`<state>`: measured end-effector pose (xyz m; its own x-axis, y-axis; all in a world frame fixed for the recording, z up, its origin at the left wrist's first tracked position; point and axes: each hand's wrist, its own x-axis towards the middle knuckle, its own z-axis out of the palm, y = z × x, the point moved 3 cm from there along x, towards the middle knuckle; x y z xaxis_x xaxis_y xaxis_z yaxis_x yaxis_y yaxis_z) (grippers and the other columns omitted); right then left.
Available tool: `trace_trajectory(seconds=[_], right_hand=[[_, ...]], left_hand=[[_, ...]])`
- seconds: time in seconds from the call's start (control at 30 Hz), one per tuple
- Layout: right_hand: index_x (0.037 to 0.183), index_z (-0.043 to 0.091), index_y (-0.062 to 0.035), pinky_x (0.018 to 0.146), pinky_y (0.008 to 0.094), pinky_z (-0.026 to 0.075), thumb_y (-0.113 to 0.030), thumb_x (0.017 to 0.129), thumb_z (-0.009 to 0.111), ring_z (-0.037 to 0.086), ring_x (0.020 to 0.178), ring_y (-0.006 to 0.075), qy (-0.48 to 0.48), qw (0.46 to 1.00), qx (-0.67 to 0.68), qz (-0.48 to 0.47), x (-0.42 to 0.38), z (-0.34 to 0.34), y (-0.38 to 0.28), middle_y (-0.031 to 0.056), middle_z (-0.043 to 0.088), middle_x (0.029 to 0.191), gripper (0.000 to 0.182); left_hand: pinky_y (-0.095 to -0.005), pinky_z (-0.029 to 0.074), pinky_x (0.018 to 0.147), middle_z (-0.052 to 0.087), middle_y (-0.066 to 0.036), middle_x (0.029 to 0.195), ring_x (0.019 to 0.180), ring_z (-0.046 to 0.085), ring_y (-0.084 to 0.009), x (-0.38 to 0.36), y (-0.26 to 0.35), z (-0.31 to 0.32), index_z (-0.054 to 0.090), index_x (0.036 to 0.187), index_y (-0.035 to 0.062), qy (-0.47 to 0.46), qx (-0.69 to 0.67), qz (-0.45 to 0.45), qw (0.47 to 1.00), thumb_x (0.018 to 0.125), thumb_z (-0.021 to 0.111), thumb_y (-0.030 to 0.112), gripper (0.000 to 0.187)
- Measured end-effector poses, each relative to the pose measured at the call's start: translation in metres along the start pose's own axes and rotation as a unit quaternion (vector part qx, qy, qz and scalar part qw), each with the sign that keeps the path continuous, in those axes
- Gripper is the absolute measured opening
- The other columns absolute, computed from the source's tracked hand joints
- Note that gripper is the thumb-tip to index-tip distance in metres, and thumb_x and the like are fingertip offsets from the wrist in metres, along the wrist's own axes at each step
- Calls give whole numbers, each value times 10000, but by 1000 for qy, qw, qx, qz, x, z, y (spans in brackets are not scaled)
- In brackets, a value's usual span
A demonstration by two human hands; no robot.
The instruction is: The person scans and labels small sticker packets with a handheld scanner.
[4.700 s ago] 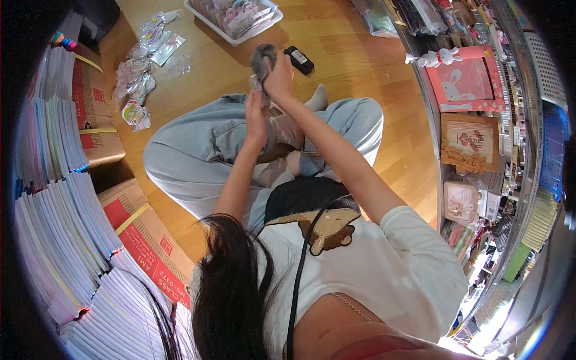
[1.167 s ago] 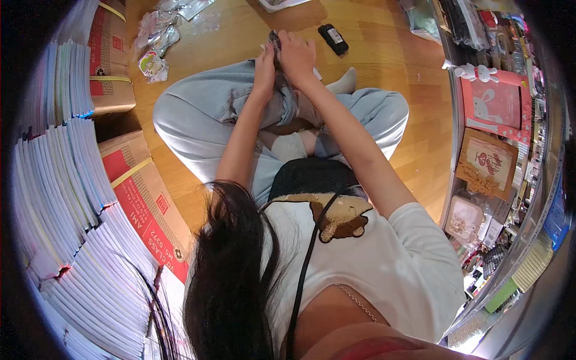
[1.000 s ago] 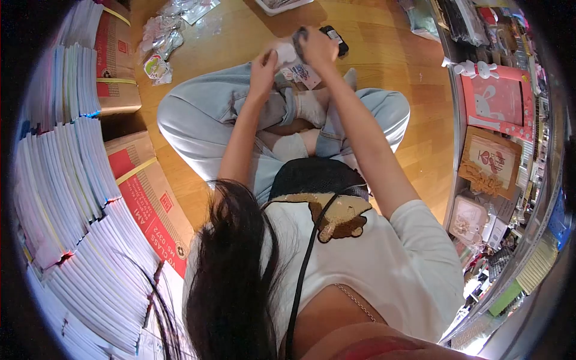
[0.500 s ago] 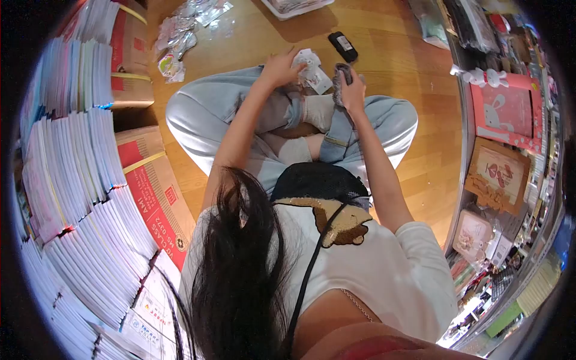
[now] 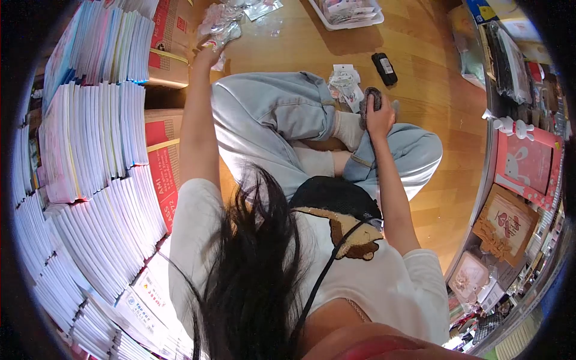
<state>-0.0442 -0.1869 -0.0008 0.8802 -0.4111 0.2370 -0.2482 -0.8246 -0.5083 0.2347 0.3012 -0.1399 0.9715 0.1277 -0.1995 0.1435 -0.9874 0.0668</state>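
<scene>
My left hand (image 5: 207,56) is stretched far out to the left, at the near edge of a pile of clear plastic packets (image 5: 221,24). Its fingers overlap a packet with a bright coloured print and are too blurred to show their grip. My right hand (image 5: 381,122) is closed round a dark grey fuzzy item (image 5: 370,106), held upright above my right shin. Just left of it, small white-carded packets (image 5: 345,84) lie on the floor by my sock. Beyond that hand lies a black oblong object (image 5: 384,69) with a white label.
A white tray (image 5: 348,26) of packets stands on the wooden floor at the top. Tall stacks of books (image 5: 102,132) and red-and-brown cartons (image 5: 163,141) line the left. Shelves on the right hold a pink rabbit box (image 5: 523,163) and a brown box (image 5: 505,225).
My left hand has moved from the white-carded packets out left to the pile of plastic packets. The view has shifted; my right hand still holds the grey fuzzy item.
</scene>
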Motion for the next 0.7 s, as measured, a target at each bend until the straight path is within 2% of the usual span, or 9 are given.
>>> trace_trajectory(seconds=[0.03, 0.13, 0.23, 0.33, 0.43, 0.53, 0.6, 0.63, 0.7], right_hand=[[866, 567, 14, 745, 434, 407, -336, 828, 535, 540, 824, 391, -3, 1000, -5, 0, 1, 2, 2, 201, 583, 888, 353], [829, 557, 11, 730, 438, 405, -336, 825, 535, 539, 806, 388, -4, 1000, -3, -4, 2, 1, 2, 195, 580, 865, 348], [825, 560, 7, 722, 431, 405, -335, 823, 536, 541, 801, 381, -5, 1000, -19, -5, 2, 1, 2, 189, 580, 857, 342], [831, 566, 3, 718, 419, 406, -332, 822, 536, 545, 800, 370, -8, 1000, -29, -7, 2, 2, 2, 183, 583, 858, 336], [846, 572, 1, 724, 410, 405, -332, 822, 536, 551, 807, 359, 5, 999, -30, -18, 1, 1, 2, 177, 586, 862, 335], [867, 577, 2, 735, 407, 405, -335, 824, 532, 556, 821, 352, 0, 999, -30, -14, 1, 0, 1, 175, 590, 865, 342], [879, 579, 2, 743, 406, 405, -337, 826, 530, 557, 829, 351, 1, 1000, -28, -11, 1, 0, 0, 177, 592, 870, 347], [882, 579, 3, 746, 405, 405, -338, 826, 530, 558, 831, 351, 7, 1000, -26, -14, 1, 0, 0, 178, 593, 873, 349], [899, 580, 5, 751, 409, 407, -346, 828, 528, 558, 841, 353, 10, 1000, -24, -15, 0, 0, 1, 181, 595, 885, 362]], left_hand=[[-434, 396, 930, 479, -217, 1242, 1121, 487, -364, 0, -1, 5, 435, 1271, 45, 12, 2, -47, 999, 769, 553, 531, 708], [-420, 452, 811, 581, -246, 1047, 965, 567, -377, -2, 7, 5, 541, 1116, 16, -82, 12, 64, 995, 769, 603, 431, 545], [-414, 437, 874, 521, -235, 1178, 1071, 529, -348, -10, 18, -13, 467, 1205, -8, -143, -10, 68, 987, 753, 620, 360, 603], [-409, 453, 820, 571, -243, 1083, 994, 571, -349, -30, 30, -41, 520, 1145, 9, -53, -96, 122, 987, 768, 567, 276, 465], [-413, 451, 797, 603, -247, 990, 930, 591, -360, -54, 37, -78, 554, 1106, 16, -11, -154, 79, 985, 771, 526, 220, 394], [-417, 450, 796, 616, -243, 942, 901, 601, -353, -43, 11, -66, 568, 1079, 11, 36, -247, 48, 967, 797, 528, 253, 374], [-392, 462, 775, 628, -212, 931, 885, 615, -322, -46, 4, -64, 566, 1080, 5, 1, -302, 35, 953, 821, 521, 275, 376], [-380, 468, 764, 635, -197, 926, 876, 621, -307, -50, 5, -67, 565, 1080, 3, -16, -329, 30, 944, 833, 518, 286, 379], [-346, 477, 750, 634, -154, 928, 877, 622, -272, -73, 19, -83, 563, 1072, -3, -30, -504, -13, 863, 845, 521, 303, 384]])
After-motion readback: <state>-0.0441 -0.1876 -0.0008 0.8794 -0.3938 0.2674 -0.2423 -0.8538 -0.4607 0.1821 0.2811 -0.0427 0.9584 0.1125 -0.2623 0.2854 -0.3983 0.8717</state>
